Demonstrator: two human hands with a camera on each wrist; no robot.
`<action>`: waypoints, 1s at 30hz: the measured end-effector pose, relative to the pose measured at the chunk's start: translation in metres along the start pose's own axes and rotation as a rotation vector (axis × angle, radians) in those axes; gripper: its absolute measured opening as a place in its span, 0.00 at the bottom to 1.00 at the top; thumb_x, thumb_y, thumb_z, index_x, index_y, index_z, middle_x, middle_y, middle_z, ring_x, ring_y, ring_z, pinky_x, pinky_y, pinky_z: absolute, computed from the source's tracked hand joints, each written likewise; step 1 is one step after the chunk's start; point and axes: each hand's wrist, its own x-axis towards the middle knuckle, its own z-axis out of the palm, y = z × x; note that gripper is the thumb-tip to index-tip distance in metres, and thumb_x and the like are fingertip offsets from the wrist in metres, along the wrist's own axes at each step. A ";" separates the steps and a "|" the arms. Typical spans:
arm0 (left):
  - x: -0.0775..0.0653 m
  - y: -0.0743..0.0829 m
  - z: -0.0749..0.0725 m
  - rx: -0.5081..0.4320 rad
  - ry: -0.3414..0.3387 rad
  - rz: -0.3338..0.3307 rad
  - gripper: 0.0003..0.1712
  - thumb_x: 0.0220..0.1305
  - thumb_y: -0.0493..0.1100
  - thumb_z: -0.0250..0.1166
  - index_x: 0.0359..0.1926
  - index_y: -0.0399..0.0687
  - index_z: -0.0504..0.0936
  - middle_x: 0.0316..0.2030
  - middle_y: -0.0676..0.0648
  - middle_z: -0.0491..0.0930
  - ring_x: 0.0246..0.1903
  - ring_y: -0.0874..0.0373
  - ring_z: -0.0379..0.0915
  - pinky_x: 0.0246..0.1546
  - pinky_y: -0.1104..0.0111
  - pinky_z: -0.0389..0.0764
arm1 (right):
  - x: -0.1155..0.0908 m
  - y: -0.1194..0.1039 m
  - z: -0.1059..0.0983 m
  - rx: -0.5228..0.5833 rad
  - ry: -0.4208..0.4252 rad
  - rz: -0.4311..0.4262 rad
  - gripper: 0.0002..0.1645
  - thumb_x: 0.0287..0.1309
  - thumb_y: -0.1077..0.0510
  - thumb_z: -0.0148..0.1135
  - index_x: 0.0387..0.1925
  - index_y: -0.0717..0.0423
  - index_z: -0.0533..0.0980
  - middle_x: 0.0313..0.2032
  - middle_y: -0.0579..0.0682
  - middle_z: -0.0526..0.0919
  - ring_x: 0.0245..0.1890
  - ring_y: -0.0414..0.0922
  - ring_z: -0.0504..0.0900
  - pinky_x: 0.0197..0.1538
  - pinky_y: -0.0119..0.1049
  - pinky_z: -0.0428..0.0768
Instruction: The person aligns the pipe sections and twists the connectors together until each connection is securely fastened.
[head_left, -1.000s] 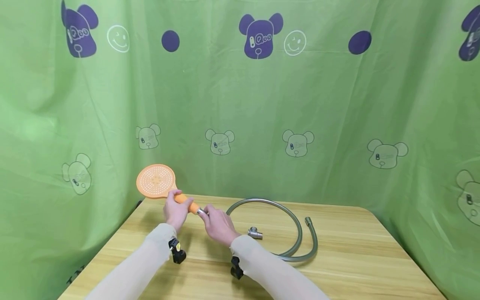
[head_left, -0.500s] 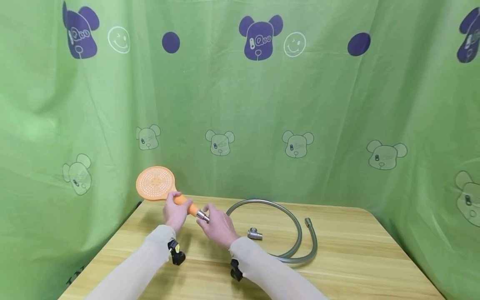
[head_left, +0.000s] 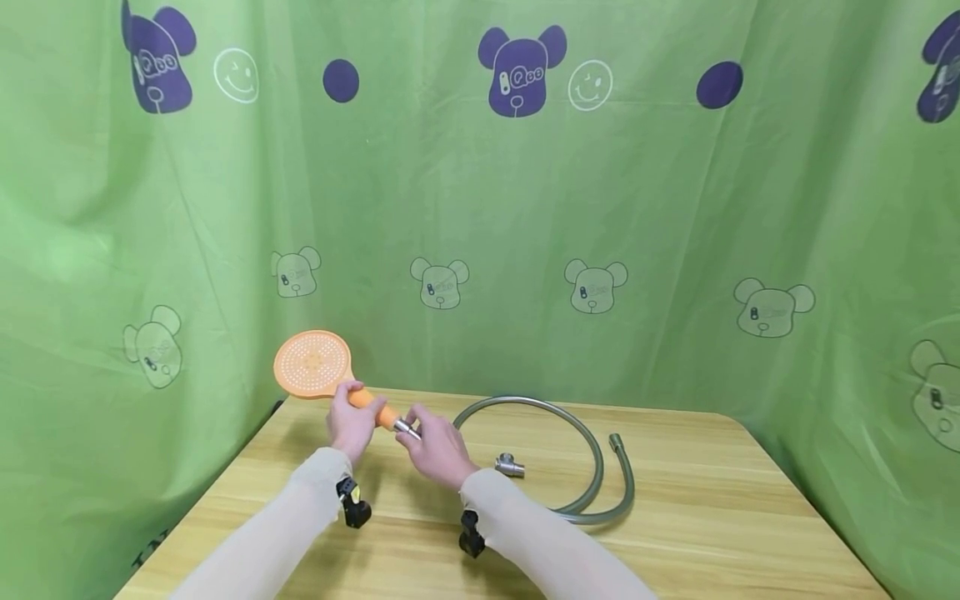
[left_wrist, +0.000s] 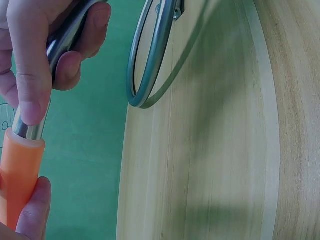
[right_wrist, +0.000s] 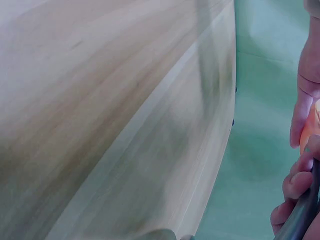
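The orange shower head (head_left: pixel 312 364) is at ten o'clock from both hands. The left hand (head_left: pixel 351 423) grips its handle (head_left: pixel 387 417), likely the best spot; it looks light, hard and slick. The right hand (head_left: pixel 441 454) pinches the bendy-looking hose (head_left: pixel 517 400).

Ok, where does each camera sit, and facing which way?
Head: on the head, facing forward and down at left hand, right hand, sleeves.
Left wrist: on that wrist, facing table and orange handle; both hands partly show.
Right wrist: on that wrist, facing mostly table; both hands partly show, right edge.
Wrist views share table and orange handle.
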 end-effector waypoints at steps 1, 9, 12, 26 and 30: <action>0.000 0.000 0.000 -0.005 -0.001 -0.001 0.27 0.59 0.40 0.72 0.58 0.45 0.73 0.50 0.35 0.79 0.43 0.47 0.80 0.32 0.72 0.81 | 0.000 0.000 0.000 0.019 -0.009 0.014 0.09 0.64 0.49 0.67 0.40 0.45 0.75 0.25 0.39 0.80 0.21 0.35 0.72 0.25 0.30 0.70; -0.001 0.001 0.000 -0.001 0.002 0.000 0.27 0.59 0.41 0.72 0.58 0.46 0.72 0.51 0.35 0.79 0.44 0.47 0.79 0.33 0.73 0.79 | 0.002 0.000 -0.002 0.116 -0.044 0.070 0.09 0.63 0.50 0.68 0.38 0.46 0.75 0.23 0.41 0.78 0.20 0.37 0.72 0.23 0.32 0.72; -0.001 0.000 0.001 -0.009 0.002 -0.003 0.27 0.60 0.41 0.72 0.58 0.46 0.72 0.51 0.35 0.79 0.43 0.48 0.79 0.32 0.74 0.79 | 0.002 0.000 -0.002 0.137 -0.056 0.082 0.09 0.63 0.51 0.68 0.38 0.46 0.75 0.23 0.42 0.78 0.20 0.38 0.73 0.24 0.33 0.72; 0.000 -0.002 0.000 -0.030 -0.009 -0.006 0.28 0.60 0.40 0.72 0.59 0.45 0.72 0.51 0.35 0.79 0.39 0.51 0.81 0.32 0.73 0.80 | 0.006 0.002 -0.002 0.198 -0.086 0.092 0.08 0.63 0.52 0.67 0.37 0.47 0.75 0.22 0.42 0.77 0.20 0.38 0.72 0.22 0.33 0.72; 0.000 -0.003 0.000 -0.039 -0.012 -0.011 0.28 0.60 0.40 0.72 0.59 0.45 0.72 0.51 0.35 0.79 0.38 0.52 0.81 0.32 0.72 0.81 | 0.006 0.002 -0.002 0.221 -0.089 0.100 0.08 0.63 0.52 0.67 0.36 0.47 0.75 0.21 0.43 0.76 0.19 0.38 0.71 0.22 0.33 0.71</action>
